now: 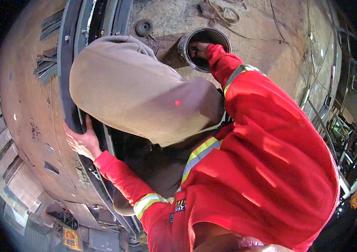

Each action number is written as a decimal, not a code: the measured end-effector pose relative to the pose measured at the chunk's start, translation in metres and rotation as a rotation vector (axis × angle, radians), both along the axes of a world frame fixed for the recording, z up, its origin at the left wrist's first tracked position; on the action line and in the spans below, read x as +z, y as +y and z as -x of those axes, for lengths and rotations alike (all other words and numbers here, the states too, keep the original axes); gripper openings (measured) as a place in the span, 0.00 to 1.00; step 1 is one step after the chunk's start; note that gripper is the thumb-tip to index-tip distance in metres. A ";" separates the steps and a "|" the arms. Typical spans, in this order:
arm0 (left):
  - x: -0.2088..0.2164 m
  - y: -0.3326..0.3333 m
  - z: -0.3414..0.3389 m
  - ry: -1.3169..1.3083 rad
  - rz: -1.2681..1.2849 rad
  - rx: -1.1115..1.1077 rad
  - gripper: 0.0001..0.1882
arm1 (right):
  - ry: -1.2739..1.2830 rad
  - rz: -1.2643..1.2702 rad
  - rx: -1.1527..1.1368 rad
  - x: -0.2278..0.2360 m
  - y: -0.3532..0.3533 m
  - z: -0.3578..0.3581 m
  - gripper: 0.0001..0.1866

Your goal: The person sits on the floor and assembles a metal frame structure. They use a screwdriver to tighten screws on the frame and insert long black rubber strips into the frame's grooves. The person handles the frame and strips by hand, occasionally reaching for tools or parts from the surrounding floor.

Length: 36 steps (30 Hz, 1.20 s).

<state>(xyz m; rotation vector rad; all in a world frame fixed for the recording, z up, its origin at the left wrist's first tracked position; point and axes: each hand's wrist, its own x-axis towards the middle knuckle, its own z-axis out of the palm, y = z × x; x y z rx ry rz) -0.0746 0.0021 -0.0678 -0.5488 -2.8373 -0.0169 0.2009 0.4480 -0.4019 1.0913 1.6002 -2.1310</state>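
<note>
My right hand [199, 49] reaches into a dark round metal bucket [182, 47] standing on the ground at the upper middle. Its fingers are lost in the bucket's shadow, and what they touch cannot be made out. On the left, my left hand [85, 142] rests against a long dark metal beam [66, 82], thumb apart and fingers stretched out over its outer side. Red sleeves with reflective bands cover both arms. My bent legs in brown-grey trousers [145, 92] lie across the beams and hide part of them.
Beside the bucket lie a small dark wheel-like disc [144, 27] and a loose cable [245, 37]. Stacks of flat metal strips [46, 66] sit left of the beams. Metal plates [23, 180] are at the lower left, with jumbled scrap metal [346, 138] at the far right.
</note>
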 end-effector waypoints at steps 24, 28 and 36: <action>0.001 -0.003 0.002 -0.047 -0.060 -0.088 0.45 | -0.196 -0.331 0.094 0.004 -0.014 -0.036 0.05; 0.004 0.003 0.000 -0.054 -0.032 -0.069 0.45 | -0.212 -0.354 0.099 0.002 -0.017 -0.036 0.05; -0.002 -0.004 0.003 -0.045 -0.039 -0.064 0.43 | -0.251 -0.410 0.104 0.006 -0.015 -0.040 0.06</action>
